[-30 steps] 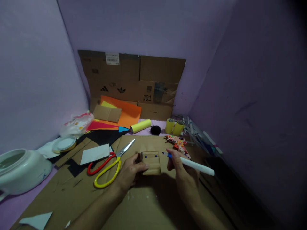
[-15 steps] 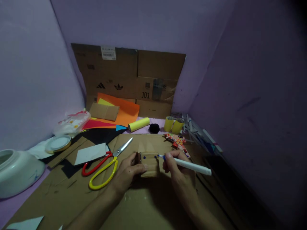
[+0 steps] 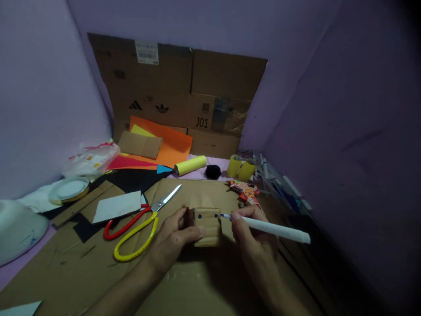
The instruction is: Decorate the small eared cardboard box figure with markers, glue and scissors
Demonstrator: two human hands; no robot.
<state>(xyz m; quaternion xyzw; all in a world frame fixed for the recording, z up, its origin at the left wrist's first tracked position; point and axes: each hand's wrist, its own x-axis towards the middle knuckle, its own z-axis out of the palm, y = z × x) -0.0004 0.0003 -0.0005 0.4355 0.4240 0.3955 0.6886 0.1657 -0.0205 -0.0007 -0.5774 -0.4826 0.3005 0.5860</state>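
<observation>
My left hand (image 3: 176, 239) grips a small cardboard box (image 3: 208, 235) by its left side, thumb on the front face. Two dark blue dots show near the top of that face. Between the fingertips of my right hand (image 3: 255, 239) is a white felt-tip pen (image 3: 272, 230) with a blue tip. Its tip points at the right dot, just off the box's right edge; whether it touches the box I cannot tell. Scissors (image 3: 144, 224) with one red and one yellow handle lie partly open to the left of my left hand.
A large cardboard sheet (image 3: 164, 294) covers the work surface. Behind are a yellow tube (image 3: 190, 165), a black ball of yarn or fluff (image 3: 213, 171), two short yellow tubes (image 3: 241, 168) and orange paper (image 3: 176, 147). A white bowl-like vessel (image 3: 19, 230) stands left. Cardboard (image 3: 158, 87) leans on the wall.
The pen tip has drawn back slightly to the right from the right dot, with my right hand moving right. My left hand still holds the box. The camera view has shifted a little.
</observation>
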